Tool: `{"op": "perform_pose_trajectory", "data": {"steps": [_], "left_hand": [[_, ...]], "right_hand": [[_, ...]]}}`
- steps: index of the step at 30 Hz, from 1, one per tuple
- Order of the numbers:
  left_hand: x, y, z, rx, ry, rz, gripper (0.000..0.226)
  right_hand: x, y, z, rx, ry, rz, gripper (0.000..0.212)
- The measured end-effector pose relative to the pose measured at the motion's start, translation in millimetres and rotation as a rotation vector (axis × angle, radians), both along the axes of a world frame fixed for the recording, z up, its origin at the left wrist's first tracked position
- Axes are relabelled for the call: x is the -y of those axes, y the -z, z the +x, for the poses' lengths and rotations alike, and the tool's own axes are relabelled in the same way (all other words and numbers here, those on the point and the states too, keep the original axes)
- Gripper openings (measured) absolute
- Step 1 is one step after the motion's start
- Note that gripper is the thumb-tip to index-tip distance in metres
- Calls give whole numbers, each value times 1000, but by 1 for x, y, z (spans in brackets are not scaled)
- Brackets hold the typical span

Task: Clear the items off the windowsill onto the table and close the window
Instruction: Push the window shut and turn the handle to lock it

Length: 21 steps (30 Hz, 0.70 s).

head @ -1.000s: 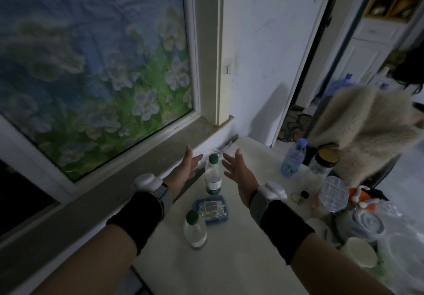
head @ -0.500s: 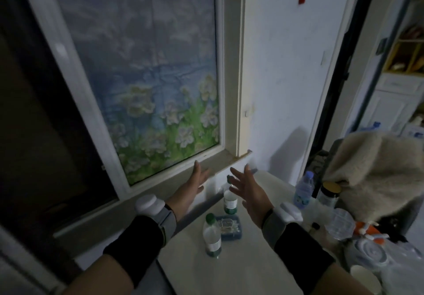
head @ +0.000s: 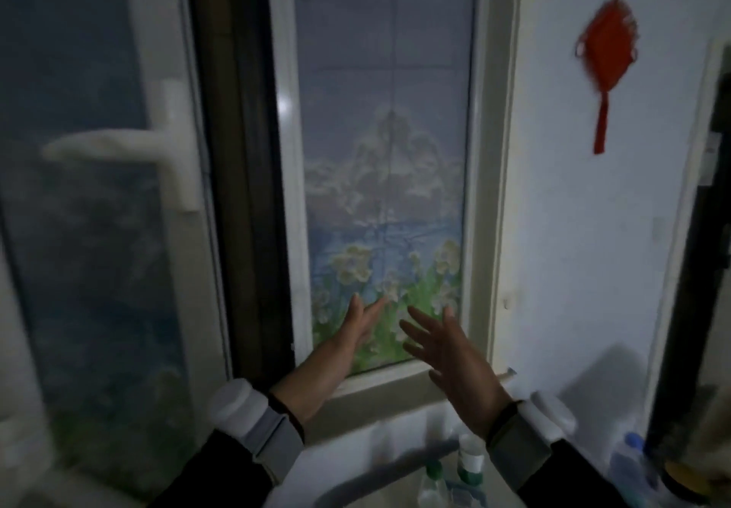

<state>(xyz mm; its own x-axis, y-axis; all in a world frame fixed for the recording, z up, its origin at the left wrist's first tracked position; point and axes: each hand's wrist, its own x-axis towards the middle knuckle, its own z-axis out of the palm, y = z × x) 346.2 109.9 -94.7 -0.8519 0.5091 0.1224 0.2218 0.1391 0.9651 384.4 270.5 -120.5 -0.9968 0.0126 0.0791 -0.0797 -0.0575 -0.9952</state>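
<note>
Open window sash [head: 91, 230], flower film on its glass, swung inward at left; white handle [head: 158, 147] horizontal. Fixed pane [head: 383, 175] at centre, same film. Windowsill [head: 395, 385] below it, bare where we could see. Our left hand [head: 356, 329] and right hand [head: 451, 353] were raised before the pane, fingers spread, holding nothing. Two green-capped bottles [head: 470, 464] stood on the table [head: 375, 484] below. Red knot ornament [head: 605, 53] on the wall.

No readable text from my view.

I can make out no letters, numbers or brand marks: the labels on the two green-capped bottles [head: 470, 464] at the bottom edge are blurred, and the red hanging ornament [head: 607, 49] on the wall shows no legible characters in this dim, smeared frame.
</note>
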Motion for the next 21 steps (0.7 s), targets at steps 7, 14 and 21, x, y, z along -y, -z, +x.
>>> {"op": "perform_pose_trajectory", "data": {"steps": [7, 14, 21], "left_hand": [[74, -40, 56, -604, -219, -221, 57], [153, -96, 62, -1352, -801, -676, 79], [240, -151, 36, -1288, -1114, -809, 69]], "right_hand": [[32, -44, 7, -185, -140, 94, 75], [83, -93, 12, -369, -246, 245, 60], [122, -140, 16, -649, -227, 526, 57]]}}
